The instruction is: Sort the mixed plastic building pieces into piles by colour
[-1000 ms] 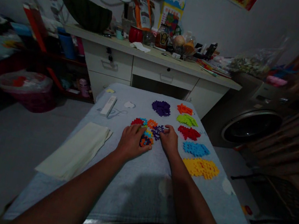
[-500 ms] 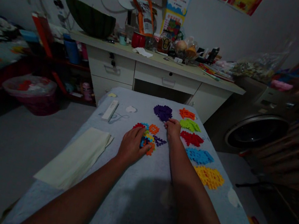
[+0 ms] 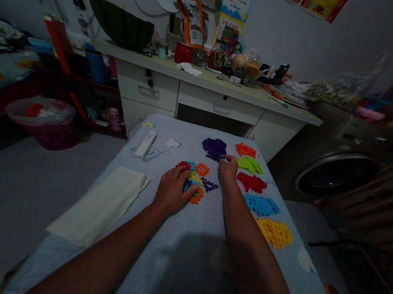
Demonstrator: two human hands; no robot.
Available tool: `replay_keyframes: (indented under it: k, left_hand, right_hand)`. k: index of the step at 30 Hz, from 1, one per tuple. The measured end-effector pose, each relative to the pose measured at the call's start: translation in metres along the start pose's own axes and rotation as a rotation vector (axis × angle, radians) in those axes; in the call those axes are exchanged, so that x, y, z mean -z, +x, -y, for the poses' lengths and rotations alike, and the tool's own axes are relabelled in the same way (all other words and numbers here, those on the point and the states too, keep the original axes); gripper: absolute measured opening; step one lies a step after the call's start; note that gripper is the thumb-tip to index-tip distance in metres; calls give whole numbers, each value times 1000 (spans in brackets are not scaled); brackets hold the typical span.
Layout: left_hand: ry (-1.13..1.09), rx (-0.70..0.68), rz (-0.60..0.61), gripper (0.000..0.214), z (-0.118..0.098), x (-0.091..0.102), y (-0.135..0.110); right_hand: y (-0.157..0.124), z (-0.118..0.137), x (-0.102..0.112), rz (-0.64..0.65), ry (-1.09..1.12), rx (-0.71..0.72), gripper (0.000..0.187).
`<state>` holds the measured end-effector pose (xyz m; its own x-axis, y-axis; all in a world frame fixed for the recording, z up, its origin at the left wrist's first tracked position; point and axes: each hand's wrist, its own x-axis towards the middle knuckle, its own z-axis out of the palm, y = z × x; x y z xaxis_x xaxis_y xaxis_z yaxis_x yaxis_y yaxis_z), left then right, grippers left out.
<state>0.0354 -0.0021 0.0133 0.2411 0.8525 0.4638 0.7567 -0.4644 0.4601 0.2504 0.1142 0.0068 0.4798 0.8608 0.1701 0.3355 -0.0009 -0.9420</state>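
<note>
My left hand (image 3: 173,187) lies over the left side of a small cluster of mixed-colour plastic building pieces (image 3: 197,179), fingers and thumb apart. Red, orange, blue and yellow toothed pieces show around its fingertips. A dark purple triangular piece (image 3: 209,185) lies at the cluster's right side. My right hand (image 3: 229,167) is at the lower right edge of a pile of purple pieces (image 3: 214,147). Its fingers are bent together, and whatever is between the fingertips is too small and dark to make out.
Down the table's right side lie piles of orange (image 3: 245,149), green (image 3: 250,164), red (image 3: 251,182), blue (image 3: 261,205) and yellow pieces (image 3: 274,232). On the left are a white box (image 3: 145,144) and a folded pale cloth (image 3: 98,206). A cluttered desk (image 3: 200,81) stands behind.
My right hand's fingers have curled in slightly beside the purple pile. My left hand stays on the cluster, and the whole view has shifted a little.
</note>
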Motion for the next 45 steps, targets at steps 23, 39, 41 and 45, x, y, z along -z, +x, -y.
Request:
replay_keyframes:
  k: [23, 39, 41, 45]
  left_hand:
    - [65, -47, 111, 81, 1, 1, -14]
    - [-29, -26, 41, 49, 4, -2, -2]
    - [-37, -23, 36, 48, 4, -3, -1]
    - [-52, -9, 21, 47, 5, -4, 0]
  right_hand:
    - [-85, -3, 60, 457, -521, 415, 17]
    - [-76, -6, 52, 166, -270, 152, 30]
    - [-66, -4, 46, 154, -192, 99, 33]
    - [-36, 3, 30, 113, -156, 99, 25]
